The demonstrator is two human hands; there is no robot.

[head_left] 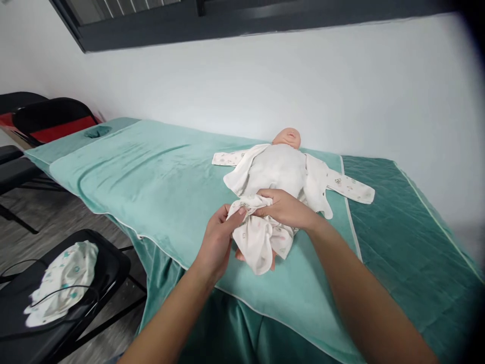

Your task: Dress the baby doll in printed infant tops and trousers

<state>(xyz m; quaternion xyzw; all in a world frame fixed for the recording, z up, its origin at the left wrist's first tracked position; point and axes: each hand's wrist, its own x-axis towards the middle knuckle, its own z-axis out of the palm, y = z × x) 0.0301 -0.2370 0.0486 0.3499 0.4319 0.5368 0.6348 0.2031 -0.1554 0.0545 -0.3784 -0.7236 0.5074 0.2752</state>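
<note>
A baby doll (pixel 287 136) lies on its back on the green-covered bed, its head toward the wall. Beneath it an opened white baby top (pixel 350 188) spreads its printed sleeves to both sides. Over the doll's lower body is a bunched white printed baby garment (pixel 257 242); its exact kind is hard to tell in the folds. My left hand (pixel 216 240) pinches the gathered cloth at its left side. Across from it, my right hand (pixel 282 207) grips the same cloth near the doll's belly. The doll's feet show just below the fabric.
The bed (pixel 159 167) runs along the white wall, with a darker green quilted cover (pixel 409 222) at its right end. At lower left, a black chair (pixel 113 263) holds a white patterned cloth (pixel 68 278) and a thin cable. More chairs (pixel 60 119) stand at the far left.
</note>
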